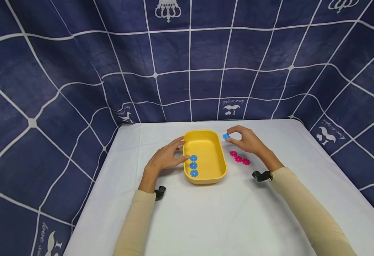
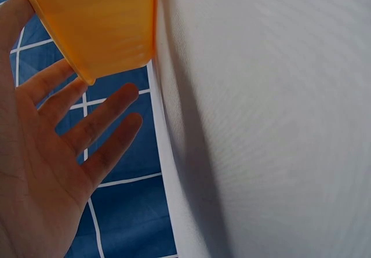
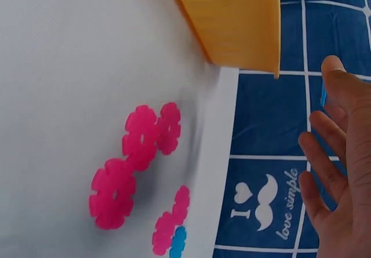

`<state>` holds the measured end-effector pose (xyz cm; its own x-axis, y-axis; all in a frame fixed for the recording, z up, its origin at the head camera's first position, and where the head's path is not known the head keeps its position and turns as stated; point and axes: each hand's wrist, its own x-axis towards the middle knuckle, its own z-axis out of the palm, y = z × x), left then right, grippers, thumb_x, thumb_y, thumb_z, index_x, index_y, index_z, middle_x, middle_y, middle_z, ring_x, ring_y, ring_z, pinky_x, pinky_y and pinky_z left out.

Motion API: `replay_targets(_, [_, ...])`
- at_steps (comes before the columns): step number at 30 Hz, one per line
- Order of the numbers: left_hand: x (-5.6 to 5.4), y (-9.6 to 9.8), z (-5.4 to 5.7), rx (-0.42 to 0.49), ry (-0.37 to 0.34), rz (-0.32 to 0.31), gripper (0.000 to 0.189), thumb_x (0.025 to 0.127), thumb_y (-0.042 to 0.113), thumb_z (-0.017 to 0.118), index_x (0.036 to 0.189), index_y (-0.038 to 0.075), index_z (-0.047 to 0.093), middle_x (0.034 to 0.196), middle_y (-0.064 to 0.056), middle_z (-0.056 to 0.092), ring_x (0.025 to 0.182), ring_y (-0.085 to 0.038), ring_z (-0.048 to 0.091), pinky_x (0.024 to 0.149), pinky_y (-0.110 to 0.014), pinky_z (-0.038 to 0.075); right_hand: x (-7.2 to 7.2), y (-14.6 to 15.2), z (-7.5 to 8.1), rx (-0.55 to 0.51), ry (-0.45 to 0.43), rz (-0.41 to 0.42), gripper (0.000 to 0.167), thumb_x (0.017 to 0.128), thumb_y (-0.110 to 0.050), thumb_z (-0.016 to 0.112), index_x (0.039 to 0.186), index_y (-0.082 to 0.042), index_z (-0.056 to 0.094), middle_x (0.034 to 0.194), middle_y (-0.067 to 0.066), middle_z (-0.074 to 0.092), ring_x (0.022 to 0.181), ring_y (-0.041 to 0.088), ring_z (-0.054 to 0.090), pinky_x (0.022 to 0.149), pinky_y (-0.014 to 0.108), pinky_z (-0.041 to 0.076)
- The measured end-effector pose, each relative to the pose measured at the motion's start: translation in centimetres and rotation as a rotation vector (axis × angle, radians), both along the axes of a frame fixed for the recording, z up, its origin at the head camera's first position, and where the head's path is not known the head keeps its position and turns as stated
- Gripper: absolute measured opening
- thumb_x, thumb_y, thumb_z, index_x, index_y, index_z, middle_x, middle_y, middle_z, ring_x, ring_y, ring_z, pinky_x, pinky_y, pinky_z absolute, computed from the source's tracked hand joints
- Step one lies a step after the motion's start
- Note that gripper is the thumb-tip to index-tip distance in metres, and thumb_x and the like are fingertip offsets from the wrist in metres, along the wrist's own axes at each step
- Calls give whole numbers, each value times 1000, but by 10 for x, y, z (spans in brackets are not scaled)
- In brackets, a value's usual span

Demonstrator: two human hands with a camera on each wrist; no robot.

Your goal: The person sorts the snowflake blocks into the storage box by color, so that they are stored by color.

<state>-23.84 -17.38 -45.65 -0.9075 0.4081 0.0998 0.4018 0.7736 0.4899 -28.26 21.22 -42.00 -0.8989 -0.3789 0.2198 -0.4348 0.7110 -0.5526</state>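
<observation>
A yellow tray [image 1: 206,180] stands on the white table, with three blue flower-shaped discs [image 1: 193,165] in a column along its left inner side. My left hand [image 1: 166,155] rests at the tray's left rim, fingers spread and straight, the thumb reaching over the edge. Right of the tray's far corner, my right hand [image 1: 247,140] pinches another blue flower-shaped disc [image 1: 226,136] between thumb and finger, raised above the table. In the right wrist view only a thin blue edge of that disc shows behind the thumb.
Three pink flower-shaped discs [image 1: 238,159] lie in an overlapping row right of the tray. The right wrist view shows more pink discs [image 3: 164,232] and a blue disc [image 3: 178,242] beside them, mostly hidden by my right hand in the head view. Blue checked cloth [image 1: 206,85] hangs around the table.
</observation>
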Motion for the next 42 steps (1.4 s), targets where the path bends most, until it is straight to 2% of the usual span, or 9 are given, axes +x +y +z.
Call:
replay_targets(11, [0,-1,0,8,-4,0,82,95,70,67,162,25,50,175,15,31,132,-18,66,110,-59,51,-1,-22,8,-35,20,55,41,97,-26,84,131,-6,74,139,14,70,138,38,58,118,63,43])
replay_targets(20, [2,-1,0,10,-14,4,84,95,73,65,162,26,49,175,16,30,133,-17,65,112,-58,50,-5,-43,8,-46,18,82,40,97,-26,84,130,-6,75,138,13,70,138,37,59,118,62,43])
replay_targets(36, [0,0,1,21,-23,0,79,96,63,70,162,25,50,175,15,31,132,-19,66,111,-58,50,-10,-71,14,-53,38,150,40,97,-32,84,128,-7,76,137,11,72,135,34,62,115,57,48])
replay_targets(42, [1,0,1,20,-23,3,77,97,62,70,162,27,49,175,16,30,132,-19,66,111,-59,50,-12,-82,13,-62,29,177,41,97,-32,84,128,-8,75,138,11,71,136,34,61,118,59,45])
